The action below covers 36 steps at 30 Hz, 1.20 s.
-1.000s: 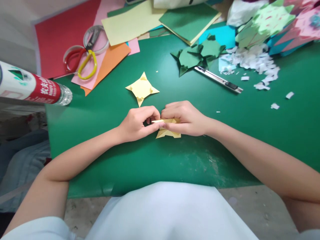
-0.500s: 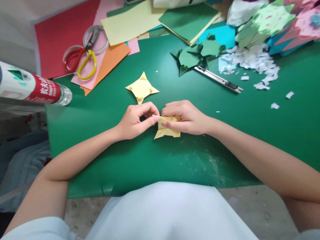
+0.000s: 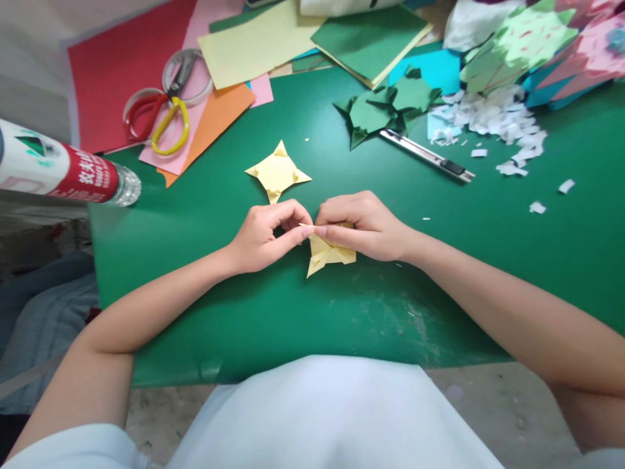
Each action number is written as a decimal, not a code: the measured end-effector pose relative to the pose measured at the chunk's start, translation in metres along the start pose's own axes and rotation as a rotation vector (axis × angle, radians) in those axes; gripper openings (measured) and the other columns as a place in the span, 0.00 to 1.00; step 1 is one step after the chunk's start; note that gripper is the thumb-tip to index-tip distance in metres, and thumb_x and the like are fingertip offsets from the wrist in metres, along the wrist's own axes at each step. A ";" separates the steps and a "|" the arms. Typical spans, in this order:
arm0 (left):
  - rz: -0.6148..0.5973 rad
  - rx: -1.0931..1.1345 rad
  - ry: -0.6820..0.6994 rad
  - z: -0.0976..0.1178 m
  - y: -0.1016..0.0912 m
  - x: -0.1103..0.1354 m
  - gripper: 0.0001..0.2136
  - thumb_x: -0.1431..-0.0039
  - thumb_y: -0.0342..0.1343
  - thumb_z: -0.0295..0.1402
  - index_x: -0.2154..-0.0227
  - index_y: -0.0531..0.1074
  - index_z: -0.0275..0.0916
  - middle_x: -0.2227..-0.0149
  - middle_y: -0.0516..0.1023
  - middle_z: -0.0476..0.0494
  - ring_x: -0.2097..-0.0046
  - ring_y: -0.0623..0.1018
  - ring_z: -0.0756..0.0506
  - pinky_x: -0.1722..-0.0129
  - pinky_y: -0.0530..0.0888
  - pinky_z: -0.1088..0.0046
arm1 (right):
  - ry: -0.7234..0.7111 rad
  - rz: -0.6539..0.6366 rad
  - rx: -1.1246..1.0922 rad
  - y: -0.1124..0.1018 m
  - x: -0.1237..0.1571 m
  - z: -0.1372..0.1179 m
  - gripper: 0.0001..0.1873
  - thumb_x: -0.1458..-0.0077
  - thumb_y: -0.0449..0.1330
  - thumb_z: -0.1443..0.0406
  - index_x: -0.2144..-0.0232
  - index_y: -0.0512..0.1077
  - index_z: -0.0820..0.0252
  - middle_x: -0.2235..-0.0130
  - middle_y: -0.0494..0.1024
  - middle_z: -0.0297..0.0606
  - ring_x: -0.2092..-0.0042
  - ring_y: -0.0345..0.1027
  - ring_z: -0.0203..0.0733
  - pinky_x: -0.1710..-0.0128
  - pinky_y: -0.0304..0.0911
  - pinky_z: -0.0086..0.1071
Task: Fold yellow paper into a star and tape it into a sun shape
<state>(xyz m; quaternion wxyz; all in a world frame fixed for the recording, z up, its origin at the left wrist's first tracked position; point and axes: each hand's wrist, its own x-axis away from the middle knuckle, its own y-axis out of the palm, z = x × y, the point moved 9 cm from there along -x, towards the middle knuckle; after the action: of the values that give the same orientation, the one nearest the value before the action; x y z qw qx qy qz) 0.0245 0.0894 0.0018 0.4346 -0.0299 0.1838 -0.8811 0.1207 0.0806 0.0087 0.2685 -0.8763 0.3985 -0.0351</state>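
Bottle: red-and-white label; at the far left point(image 3: 81, 170), over the table's left edge; whether it stands or lies, cannot tell.
Red sheet: flat at the far left point(image 3: 117, 78), beyond the bottle.
Scissors: red and yellow handles point(image 3: 172, 101); on the coloured sheets, right of the bottle.
Orange sheet: just right of the scissors point(image 3: 222, 120), partly over pink paper.
Left hand: thumb and fingertip pinch the left tip of the yellow piece point(image 3: 268, 238); remaining fingers curl behind.
Yellow star: four-pointed, flat on the green table, just beyond the left hand point(image 3: 277, 172); a small curled fold shows near each point. Looks finished, judging by its even shape.
Yellow piece: between the two hands, near the middle of the table point(image 3: 333, 254); creased, near-left point drawn out, a small fold near it. Probably part-shaped: the pinched tip seems the part in hand, the near-right side looks less formed. Far-right side is under the right hand; cannot judge what is left there.
Right hand: thumb on top, fingers curled at the far side, gripping the yellow piece point(image 3: 359, 225); thumb tip close beside the left thumb.
Green stars: folded, grouped far right of centre point(image 3: 371, 114); appear already made.
Cutter: lies slantwise, its left end against the green stars point(image 3: 427, 154).
White scraps: heaped at far right point(image 3: 512, 124), a few strewn nearer.
Pink paper shape: far right corner, beyond the scraps point(image 3: 593, 58).
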 end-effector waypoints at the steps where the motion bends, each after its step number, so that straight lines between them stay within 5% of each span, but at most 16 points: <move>1: -0.006 0.007 0.015 0.001 0.000 0.000 0.12 0.38 0.57 0.42 0.69 0.71 0.37 0.74 0.75 0.49 0.74 0.74 0.53 0.74 0.70 0.79 | 0.005 -0.003 -0.022 -0.001 0.000 0.000 0.18 0.35 0.50 0.60 0.75 0.67 0.62 0.76 0.65 0.30 0.73 0.57 0.29 0.70 0.52 0.26; 25: 0.025 -0.149 0.063 0.010 -0.001 0.001 0.09 0.35 0.52 0.32 0.72 0.69 0.37 0.76 0.75 0.51 0.76 0.74 0.54 0.75 0.68 0.80 | -0.049 -0.008 0.008 0.000 -0.001 -0.004 0.16 0.37 0.52 0.64 0.77 0.68 0.62 0.77 0.66 0.29 0.74 0.57 0.28 0.70 0.52 0.25; 36: -0.073 0.008 0.108 0.007 0.003 0.002 0.10 0.36 0.56 0.38 0.67 0.72 0.37 0.74 0.76 0.48 0.74 0.74 0.53 0.74 0.69 0.79 | -0.014 -0.024 -0.130 -0.004 0.000 -0.002 0.19 0.35 0.52 0.61 0.78 0.65 0.62 0.77 0.63 0.28 0.74 0.55 0.26 0.73 0.51 0.23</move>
<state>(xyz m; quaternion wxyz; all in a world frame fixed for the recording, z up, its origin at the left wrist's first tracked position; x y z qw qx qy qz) 0.0274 0.0838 0.0069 0.3917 0.0126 0.2025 -0.8975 0.1228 0.0816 0.0127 0.2133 -0.8970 0.3872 -0.0060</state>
